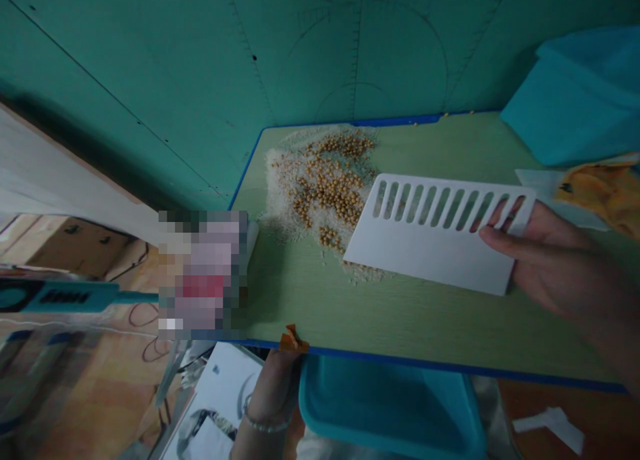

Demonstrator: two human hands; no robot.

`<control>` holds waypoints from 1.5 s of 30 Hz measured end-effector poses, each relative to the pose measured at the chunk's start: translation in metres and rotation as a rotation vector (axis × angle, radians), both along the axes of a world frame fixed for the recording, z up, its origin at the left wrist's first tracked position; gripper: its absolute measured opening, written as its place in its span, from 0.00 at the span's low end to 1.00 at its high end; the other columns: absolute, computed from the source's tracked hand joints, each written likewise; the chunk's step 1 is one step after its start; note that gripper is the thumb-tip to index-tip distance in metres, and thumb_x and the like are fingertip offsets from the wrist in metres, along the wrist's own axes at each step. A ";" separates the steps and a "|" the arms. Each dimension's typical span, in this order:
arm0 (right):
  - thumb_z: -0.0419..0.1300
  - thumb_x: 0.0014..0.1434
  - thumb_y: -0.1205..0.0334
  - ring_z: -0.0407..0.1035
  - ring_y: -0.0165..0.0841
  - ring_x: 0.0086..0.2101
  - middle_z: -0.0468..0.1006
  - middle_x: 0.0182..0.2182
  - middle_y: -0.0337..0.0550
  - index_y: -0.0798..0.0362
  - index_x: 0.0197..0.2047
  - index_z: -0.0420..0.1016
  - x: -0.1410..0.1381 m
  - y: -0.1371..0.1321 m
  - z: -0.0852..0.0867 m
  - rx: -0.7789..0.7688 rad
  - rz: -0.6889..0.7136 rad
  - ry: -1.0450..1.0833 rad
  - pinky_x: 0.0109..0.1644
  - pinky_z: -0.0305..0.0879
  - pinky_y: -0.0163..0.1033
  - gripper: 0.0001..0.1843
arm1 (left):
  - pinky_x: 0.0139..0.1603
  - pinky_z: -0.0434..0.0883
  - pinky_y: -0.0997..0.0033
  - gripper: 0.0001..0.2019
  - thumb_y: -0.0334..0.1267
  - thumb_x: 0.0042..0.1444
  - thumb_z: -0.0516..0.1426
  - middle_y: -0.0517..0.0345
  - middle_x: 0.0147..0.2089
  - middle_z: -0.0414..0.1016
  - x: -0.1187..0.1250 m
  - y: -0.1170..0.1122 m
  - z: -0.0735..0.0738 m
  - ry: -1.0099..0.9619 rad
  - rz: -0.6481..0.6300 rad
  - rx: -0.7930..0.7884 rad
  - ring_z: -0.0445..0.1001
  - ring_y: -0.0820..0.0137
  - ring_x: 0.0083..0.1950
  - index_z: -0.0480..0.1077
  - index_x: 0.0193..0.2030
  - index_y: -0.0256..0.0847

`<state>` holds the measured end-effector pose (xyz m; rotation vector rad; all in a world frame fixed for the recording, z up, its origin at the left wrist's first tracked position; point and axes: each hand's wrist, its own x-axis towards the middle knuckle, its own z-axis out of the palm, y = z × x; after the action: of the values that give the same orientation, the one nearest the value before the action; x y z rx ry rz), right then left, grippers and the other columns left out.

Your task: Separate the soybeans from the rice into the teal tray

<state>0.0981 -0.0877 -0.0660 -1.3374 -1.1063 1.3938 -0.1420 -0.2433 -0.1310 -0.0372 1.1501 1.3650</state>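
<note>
My right hand (560,260) grips the right end of a flat white plastic scraper (430,253) with a row of slots along its far side. Its thumb lies on top, and fingers show through the end slots. At the scraper's left end, a pile of yellow soybeans (333,190) mixed with white rice grains (280,213) spreads over the pale green tabletop (400,320). My left hand (283,370), with a beaded bracelet, is below the near table edge beside a teal plastic bin (390,420). Its fingers are hidden, so I cannot tell whether it holds the bin.
A teal container (585,100) stands at the back right, near an orange cloth-like item (605,193). A green marked board (350,47) rises behind the table. A pixelated object (205,273) is at the left edge. Orange tape (294,341) sticks to the near edge.
</note>
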 end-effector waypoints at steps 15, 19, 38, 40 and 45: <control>0.62 0.43 0.65 0.73 0.42 0.39 0.78 0.36 0.38 0.44 0.36 0.72 -0.005 -0.002 0.004 0.014 -0.034 -0.021 0.52 0.63 0.57 0.14 | 0.56 0.65 0.56 0.10 0.37 0.30 0.68 0.61 0.34 0.82 -0.003 0.004 -0.001 -0.028 -0.033 -0.031 0.68 0.52 0.55 0.77 0.24 0.46; 0.63 0.43 0.65 0.73 0.42 0.39 0.79 0.36 0.38 0.44 0.38 0.73 -0.004 -0.002 0.000 0.006 0.014 0.012 0.49 0.66 0.55 0.16 | 0.56 0.65 0.58 0.09 0.41 0.33 0.67 0.61 0.35 0.82 -0.005 0.002 -0.005 -0.020 -0.062 -0.011 0.68 0.52 0.56 0.78 0.26 0.46; 0.65 0.40 0.60 0.74 0.43 0.38 0.80 0.36 0.38 0.44 0.37 0.73 -0.005 -0.007 0.000 -0.032 0.041 -0.015 0.46 0.68 0.52 0.17 | 0.53 0.68 0.57 0.11 0.36 0.37 0.66 0.58 0.35 0.81 -0.005 0.001 -0.011 0.033 0.035 0.012 0.71 0.55 0.53 0.75 0.32 0.45; 0.66 0.38 0.60 0.74 0.43 0.38 0.80 0.35 0.38 0.45 0.35 0.73 -0.005 -0.007 0.001 -0.057 0.057 -0.015 0.46 0.68 0.52 0.16 | 0.53 0.68 0.57 0.11 0.35 0.38 0.65 0.55 0.39 0.81 -0.006 0.001 -0.013 0.038 0.015 -0.002 0.70 0.54 0.54 0.75 0.32 0.44; 0.65 0.40 0.60 0.74 0.41 0.37 0.80 0.36 0.38 0.44 0.36 0.72 -0.003 -0.008 0.001 -0.023 0.056 -0.023 0.43 0.70 0.49 0.16 | 0.56 0.66 0.57 0.10 0.35 0.37 0.66 0.56 0.39 0.81 -0.009 -0.001 -0.016 0.024 -0.002 0.035 0.70 0.55 0.55 0.76 0.30 0.44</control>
<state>0.0946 -0.0957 -0.0653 -1.3514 -1.1544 1.4385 -0.1510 -0.2444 -0.1473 0.0052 1.1456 1.3865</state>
